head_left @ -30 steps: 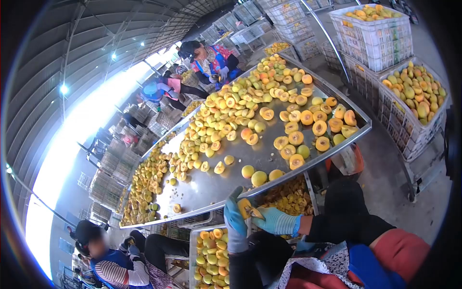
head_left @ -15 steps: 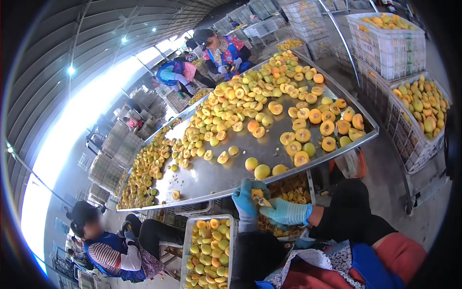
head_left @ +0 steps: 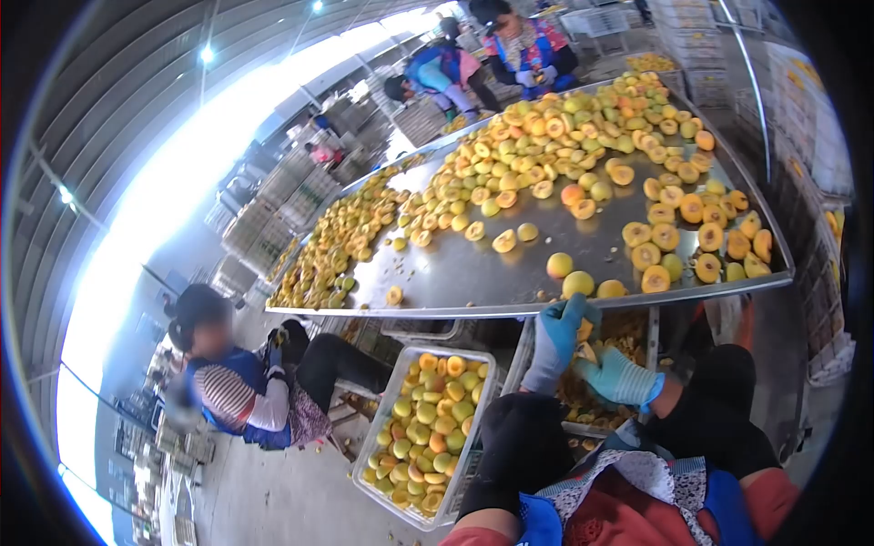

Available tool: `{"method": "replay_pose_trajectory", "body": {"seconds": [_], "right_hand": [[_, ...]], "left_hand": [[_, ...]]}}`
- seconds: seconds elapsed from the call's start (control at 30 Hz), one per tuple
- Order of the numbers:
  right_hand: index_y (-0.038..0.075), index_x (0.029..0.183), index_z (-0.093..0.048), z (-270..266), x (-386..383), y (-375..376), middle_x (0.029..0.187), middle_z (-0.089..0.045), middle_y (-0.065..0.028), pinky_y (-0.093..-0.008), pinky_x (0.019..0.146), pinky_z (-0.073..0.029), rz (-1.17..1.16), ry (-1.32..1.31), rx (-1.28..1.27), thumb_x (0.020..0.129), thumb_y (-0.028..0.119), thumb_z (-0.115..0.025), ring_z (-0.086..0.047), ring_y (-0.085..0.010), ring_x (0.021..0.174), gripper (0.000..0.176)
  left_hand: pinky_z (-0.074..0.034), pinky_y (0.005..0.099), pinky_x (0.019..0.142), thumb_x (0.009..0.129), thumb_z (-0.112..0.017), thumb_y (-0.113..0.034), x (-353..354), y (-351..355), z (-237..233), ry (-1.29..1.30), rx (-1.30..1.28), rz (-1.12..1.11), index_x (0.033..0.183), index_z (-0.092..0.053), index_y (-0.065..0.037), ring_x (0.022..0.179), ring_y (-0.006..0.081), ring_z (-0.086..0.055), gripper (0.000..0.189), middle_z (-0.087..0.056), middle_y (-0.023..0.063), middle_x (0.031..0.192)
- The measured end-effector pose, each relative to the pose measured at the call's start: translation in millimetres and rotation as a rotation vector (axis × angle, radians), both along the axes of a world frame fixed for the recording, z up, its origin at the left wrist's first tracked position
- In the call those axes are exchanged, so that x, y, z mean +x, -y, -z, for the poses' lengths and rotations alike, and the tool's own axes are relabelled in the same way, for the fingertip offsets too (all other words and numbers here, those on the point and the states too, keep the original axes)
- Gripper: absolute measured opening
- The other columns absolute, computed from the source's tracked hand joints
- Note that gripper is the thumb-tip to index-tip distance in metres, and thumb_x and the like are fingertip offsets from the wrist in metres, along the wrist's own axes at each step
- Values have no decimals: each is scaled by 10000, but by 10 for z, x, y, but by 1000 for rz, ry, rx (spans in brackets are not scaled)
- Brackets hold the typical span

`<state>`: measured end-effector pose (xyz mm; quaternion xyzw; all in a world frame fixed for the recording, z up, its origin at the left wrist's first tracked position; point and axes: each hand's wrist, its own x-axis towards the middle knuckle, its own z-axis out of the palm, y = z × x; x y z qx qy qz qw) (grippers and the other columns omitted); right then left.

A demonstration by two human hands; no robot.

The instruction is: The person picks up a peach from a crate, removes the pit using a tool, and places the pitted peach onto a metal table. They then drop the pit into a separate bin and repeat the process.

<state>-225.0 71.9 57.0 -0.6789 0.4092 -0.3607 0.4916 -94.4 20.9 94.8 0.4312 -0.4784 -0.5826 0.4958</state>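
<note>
My left hand [head_left: 559, 335], in a blue and grey glove, is closed on a peach piece [head_left: 586, 327] just below the table's front edge. My right hand [head_left: 621, 375], in a light blue striped glove, is closed close beside it. A small pale hand tool [head_left: 589, 351] pokes out from its fingers against the fruit; its exact kind is hard to make out. Under both hands sits a crate with peach scraps [head_left: 628, 338]. Whole and halved peaches [head_left: 583, 284] lie on the metal table [head_left: 437, 273] right above my left hand.
A white crate full of peaches [head_left: 428, 428] stands on the floor to my left. Beyond it a seated person [head_left: 241, 382] works with both hands. More people [head_left: 523, 55] work behind the table. Stacked crates [head_left: 810, 255] rise at the right.
The view has swung left and down, so the table sits farther right and higher, and more of the left crate shows. Both hands remain together at the peach piece.
</note>
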Motion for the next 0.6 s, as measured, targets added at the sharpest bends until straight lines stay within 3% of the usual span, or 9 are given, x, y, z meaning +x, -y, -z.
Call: {"method": "replay_pose_trajectory", "body": {"seconds": [0.1,0.13,0.2,0.27,0.3,0.37,0.47,0.57,0.6], "right_hand": [[34,966,-601,-143,-34,-79,723,-606,-63,-407,631,-503,-206,248,725,954,259,-528,-611,-260,668,236],[52,1005,-613,-51,-61,-42,684,-543,16,-371,551,-484,-264,335,804,970,268,-524,-548,-175,596,236],[54,1011,-614,-41,71,-85,672,-556,-15,-383,516,-472,-190,347,393,965,259,-536,-558,-205,565,224],[53,1030,-611,40,89,-76,734,-602,-76,-410,542,-486,-70,71,-237,954,261,-550,-594,-274,593,230],[52,1046,-608,132,61,-33,801,-642,-122,-431,586,-505,-26,-219,-642,946,268,-558,-625,-329,637,244],[38,1097,-592,218,111,-28,922,-647,-187,-462,641,-513,26,-203,-430,924,298,-574,-637,-390,738,313],[47,1084,-583,231,119,4,844,-644,-181,-459,612,-503,55,-98,-452,938,292,-556,-638,-371,687,287],[70,1078,-587,74,81,-4,747,-627,-182,-445,593,-491,-114,116,46,958,294,-529,-640,-354,671,261],[83,1102,-589,-137,-21,-4,714,-627,-188,-444,622,-485,-225,89,408,972,308,-507,-647,-361,688,272]], "left_hand": [[-503,310,541,981,-483,-346,35,-73,65,-390,44,165,785,-636,19,571,204,-602,442,-635,122,707],[-508,324,535,983,-463,-375,55,-64,113,-491,30,239,773,-618,19,555,227,-596,471,-621,137,695],[-504,335,521,985,-445,-403,191,59,315,-453,-20,146,782,-602,10,545,245,-588,486,-609,149,686],[-516,344,533,989,-431,-413,144,54,331,-460,-26,83,778,-600,16,552,259,-597,507,-615,161,684],[-529,349,552,992,-426,-410,141,14,242,-474,-2,52,770,-605,26,564,263,-609,521,-626,167,686],[-524,354,554,1001,-393,-422,104,15,271,-620,-6,99,776,-600,35,568,276,-601,549,-614,180,672],[-495,361,508,1003,-363,-454,64,-9,224,-653,-14,121,764,-583,31,548,274,-579,583,-600,187,661],[-499,389,515,1015,-378,-396,100,40,303,-778,20,256,815,-611,-85,650,289,-593,437,-594,118,749],[-489,382,502,1010,-387,-406,94,55,329,-719,-1,222,794,-588,-91,642,277,-587,431,-589,106,745]]}}
